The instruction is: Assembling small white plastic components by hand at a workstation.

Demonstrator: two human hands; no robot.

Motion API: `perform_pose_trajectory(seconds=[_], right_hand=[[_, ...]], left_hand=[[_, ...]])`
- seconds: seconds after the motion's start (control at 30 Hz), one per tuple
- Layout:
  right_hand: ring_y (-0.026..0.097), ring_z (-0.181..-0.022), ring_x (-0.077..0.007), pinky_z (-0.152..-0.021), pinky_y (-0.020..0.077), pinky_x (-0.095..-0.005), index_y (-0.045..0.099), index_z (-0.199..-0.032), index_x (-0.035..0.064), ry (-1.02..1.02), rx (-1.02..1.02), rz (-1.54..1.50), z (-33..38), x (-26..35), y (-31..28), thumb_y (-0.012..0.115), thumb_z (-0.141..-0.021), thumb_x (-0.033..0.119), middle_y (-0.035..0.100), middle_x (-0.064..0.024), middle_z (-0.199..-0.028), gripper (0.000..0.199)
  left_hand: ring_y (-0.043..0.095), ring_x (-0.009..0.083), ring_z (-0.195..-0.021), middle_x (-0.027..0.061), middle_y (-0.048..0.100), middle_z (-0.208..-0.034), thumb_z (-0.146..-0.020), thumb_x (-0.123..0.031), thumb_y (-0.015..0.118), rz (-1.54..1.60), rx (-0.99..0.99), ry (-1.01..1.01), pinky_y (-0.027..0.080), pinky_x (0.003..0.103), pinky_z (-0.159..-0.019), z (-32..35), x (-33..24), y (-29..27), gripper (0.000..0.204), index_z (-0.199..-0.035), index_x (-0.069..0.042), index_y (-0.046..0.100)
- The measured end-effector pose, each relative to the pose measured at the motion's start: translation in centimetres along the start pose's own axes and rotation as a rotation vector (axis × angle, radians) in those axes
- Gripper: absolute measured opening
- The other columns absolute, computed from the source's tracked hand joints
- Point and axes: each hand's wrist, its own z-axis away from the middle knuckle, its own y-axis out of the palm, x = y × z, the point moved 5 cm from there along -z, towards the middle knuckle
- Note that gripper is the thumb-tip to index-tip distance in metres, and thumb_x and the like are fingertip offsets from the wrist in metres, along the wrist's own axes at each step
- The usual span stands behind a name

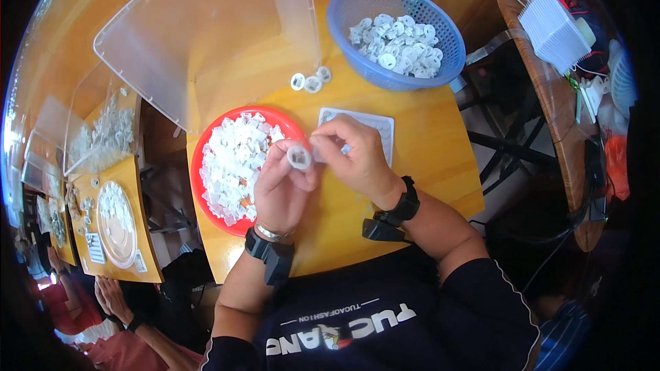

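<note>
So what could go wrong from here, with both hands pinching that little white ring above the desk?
1. The small white ring is held only by fingertips of the left hand and right hand; a slipped grip could drop it into the red tray of white pieces.
2. Three loose rings lie on bare wood beside the blue basket; a forearm might sweep them away.

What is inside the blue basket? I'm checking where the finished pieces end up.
The blue basket holds a heap of small white round plastic rings. Whatever lies beneath the heap is covered.
</note>
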Motion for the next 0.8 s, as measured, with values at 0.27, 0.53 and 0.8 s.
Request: perform_pose_trajectory(seconds=[0.27, 0.53, 0.8], right_hand=[[0.063, -0.073, -0.012, -0.065, 0.0499, -0.0261, 0.064, -0.087, -0.0015, 0.116, 0.032, -0.183, 0.2, 0.2, -0.8, 0.067, -0.086, 0.001, 0.065, -0.0068, -0.081, 0.003], [0.06, -0.061, -0.0184, -0.055, 0.0475, -0.0288, 0.064, -0.088, 0.0021, -0.072, 0.002, -0.137, -0.1, 1.5, -0.4, 0.07, -0.084, 0.003, 0.061, -0.0078, -0.073, 0.007], [0.062, -0.063, -0.0224, -0.056, 0.0483, -0.0311, 0.063, -0.087, 0.0027, -0.12, 0.021, -0.12, 0.1, 2.0, -0.5, 0.07, -0.083, 0.002, 0.062, -0.0088, -0.074, 0.008]], left_hand=[[0.057, 0.0172, -0.087, 0.0074, 0.061, -0.096, -0.093, -0.015, 0.06, 0.187, 0.116, -0.061, 0.044, 0.031, -0.085, 0.1, 0.0, 0.6, 0.02, -0.108, -0.003, 0.055], [0.06, 0.018, -0.093, 0.0085, 0.063, -0.1, -0.093, -0.014, 0.06, 0.149, 0.114, -0.053, 0.046, 0.031, -0.087, 0.0, -0.1, 0.3, 0.021, -0.111, -0.004, 0.055], [0.062, 0.0172, -0.097, 0.0089, 0.064, -0.102, -0.092, -0.014, 0.061, 0.155, 0.103, -0.041, 0.047, 0.03, -0.089, 0.1, -0.1, 0.6, 0.023, -0.111, -0.002, 0.055]])
